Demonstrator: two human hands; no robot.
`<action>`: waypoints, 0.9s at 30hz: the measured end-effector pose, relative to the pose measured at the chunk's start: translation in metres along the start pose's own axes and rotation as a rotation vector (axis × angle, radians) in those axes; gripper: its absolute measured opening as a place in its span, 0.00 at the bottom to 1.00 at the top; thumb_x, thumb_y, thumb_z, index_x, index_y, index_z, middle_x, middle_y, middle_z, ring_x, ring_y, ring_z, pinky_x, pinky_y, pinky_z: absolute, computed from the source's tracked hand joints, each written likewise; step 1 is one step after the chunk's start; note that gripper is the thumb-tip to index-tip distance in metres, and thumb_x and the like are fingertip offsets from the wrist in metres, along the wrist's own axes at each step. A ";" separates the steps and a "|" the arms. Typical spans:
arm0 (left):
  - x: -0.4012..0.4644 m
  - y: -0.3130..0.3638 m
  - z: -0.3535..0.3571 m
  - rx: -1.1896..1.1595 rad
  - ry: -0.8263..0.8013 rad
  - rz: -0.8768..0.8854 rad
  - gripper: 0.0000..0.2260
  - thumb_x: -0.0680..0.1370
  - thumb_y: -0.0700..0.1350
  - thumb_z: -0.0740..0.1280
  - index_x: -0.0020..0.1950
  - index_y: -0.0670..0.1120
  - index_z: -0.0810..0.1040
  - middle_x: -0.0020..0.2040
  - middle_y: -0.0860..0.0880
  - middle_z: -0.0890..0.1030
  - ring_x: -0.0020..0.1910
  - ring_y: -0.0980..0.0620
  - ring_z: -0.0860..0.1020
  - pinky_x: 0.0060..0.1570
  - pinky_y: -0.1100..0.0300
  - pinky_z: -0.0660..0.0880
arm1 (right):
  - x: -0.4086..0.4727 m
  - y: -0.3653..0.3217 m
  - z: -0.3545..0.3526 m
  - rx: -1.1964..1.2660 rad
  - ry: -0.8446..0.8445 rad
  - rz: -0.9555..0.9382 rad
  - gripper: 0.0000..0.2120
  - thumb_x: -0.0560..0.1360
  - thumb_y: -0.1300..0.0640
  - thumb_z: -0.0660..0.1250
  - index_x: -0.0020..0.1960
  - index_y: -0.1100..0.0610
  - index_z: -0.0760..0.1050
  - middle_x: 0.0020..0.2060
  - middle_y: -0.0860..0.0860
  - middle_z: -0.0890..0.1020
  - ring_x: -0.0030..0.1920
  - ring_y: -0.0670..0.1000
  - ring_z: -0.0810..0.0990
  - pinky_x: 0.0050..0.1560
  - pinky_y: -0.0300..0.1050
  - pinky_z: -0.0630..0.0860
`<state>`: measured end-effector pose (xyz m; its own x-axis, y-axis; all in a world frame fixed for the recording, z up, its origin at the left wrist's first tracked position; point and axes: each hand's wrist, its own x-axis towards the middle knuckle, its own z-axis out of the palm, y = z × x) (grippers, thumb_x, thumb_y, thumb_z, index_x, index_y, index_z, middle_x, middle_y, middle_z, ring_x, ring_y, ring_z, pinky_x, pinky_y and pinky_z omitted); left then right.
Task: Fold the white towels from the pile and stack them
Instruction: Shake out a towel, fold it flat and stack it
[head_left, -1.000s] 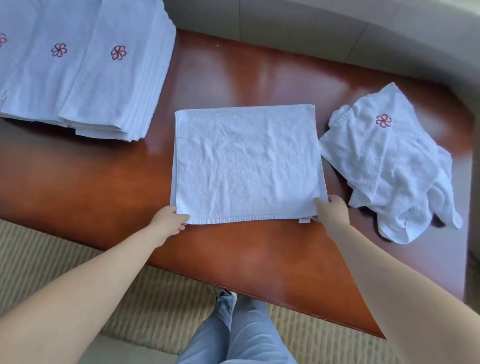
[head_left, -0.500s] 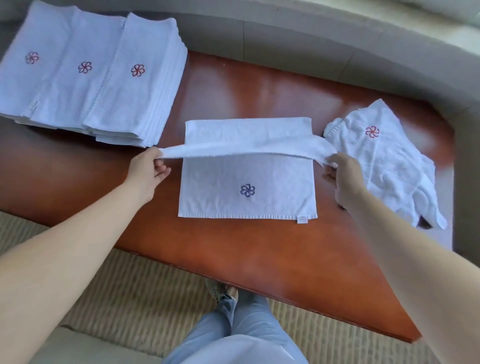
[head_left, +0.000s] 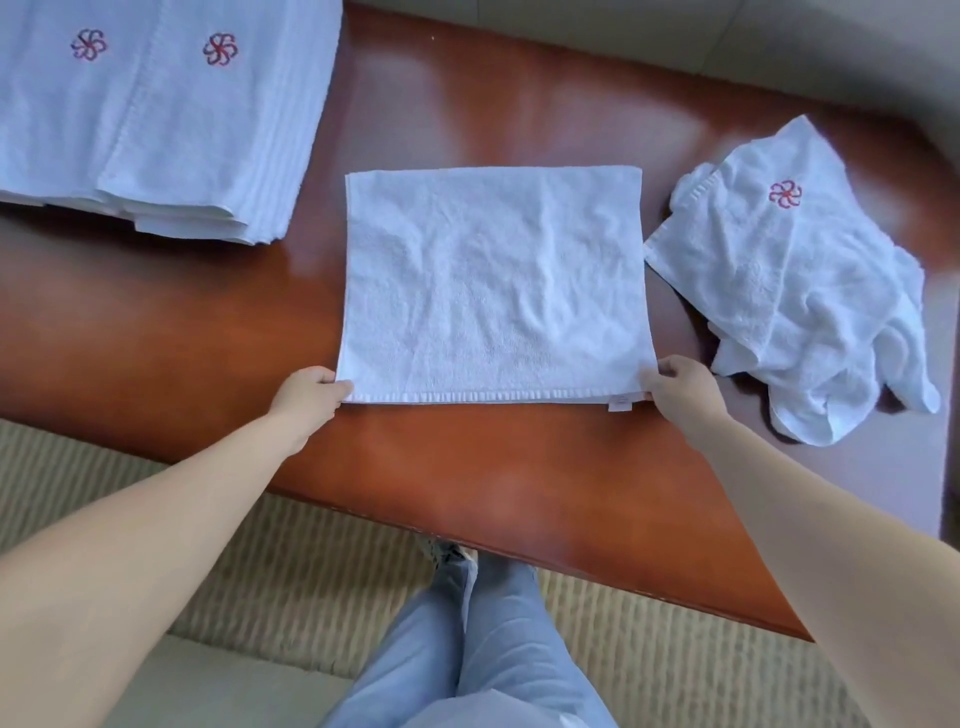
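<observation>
Pulled back down since half a second ago, the towel (head_left: 493, 283) lies flat mid-table, left hand (head_left: 307, 391) and right hand (head_left: 681, 387) pinching its near corners, its small white tag (head_left: 621, 402) unreadable.

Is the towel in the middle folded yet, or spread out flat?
Cannot tell. The middle towel lies flat; both hands pinch its near corners, and any doubled layers are hidden.

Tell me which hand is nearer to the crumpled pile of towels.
Right. The right hand pinches the flat towel's near right corner, just left of the pile. The left hand holds the near left corner, across the towel.
</observation>
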<state>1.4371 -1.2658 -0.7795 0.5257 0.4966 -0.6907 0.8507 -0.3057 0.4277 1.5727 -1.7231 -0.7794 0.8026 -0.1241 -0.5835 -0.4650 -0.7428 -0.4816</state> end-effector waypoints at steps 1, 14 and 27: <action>-0.001 0.001 0.000 0.048 0.019 0.014 0.09 0.80 0.48 0.68 0.49 0.42 0.78 0.50 0.44 0.81 0.50 0.45 0.80 0.55 0.44 0.80 | -0.001 -0.002 -0.001 -0.018 0.004 0.000 0.06 0.75 0.51 0.65 0.45 0.52 0.78 0.40 0.50 0.83 0.40 0.54 0.79 0.36 0.46 0.72; 0.005 0.017 0.015 0.052 0.093 -0.089 0.16 0.74 0.47 0.75 0.51 0.46 0.69 0.43 0.49 0.73 0.38 0.51 0.72 0.35 0.57 0.67 | -0.003 -0.008 0.015 0.092 0.030 0.166 0.13 0.72 0.59 0.70 0.53 0.56 0.70 0.43 0.50 0.76 0.37 0.50 0.73 0.34 0.45 0.68; -0.029 0.064 -0.048 -0.561 -0.093 -0.231 0.04 0.82 0.41 0.66 0.56 0.45 0.77 0.47 0.46 0.84 0.42 0.53 0.79 0.37 0.62 0.73 | -0.020 -0.071 -0.039 0.355 -0.096 0.243 0.04 0.77 0.63 0.64 0.46 0.61 0.77 0.31 0.53 0.84 0.25 0.48 0.80 0.27 0.38 0.76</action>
<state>1.4760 -1.2608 -0.7044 0.3475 0.4184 -0.8392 0.8257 0.2876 0.4853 1.6043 -1.6940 -0.7083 0.6232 -0.1929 -0.7578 -0.7491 -0.4257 -0.5077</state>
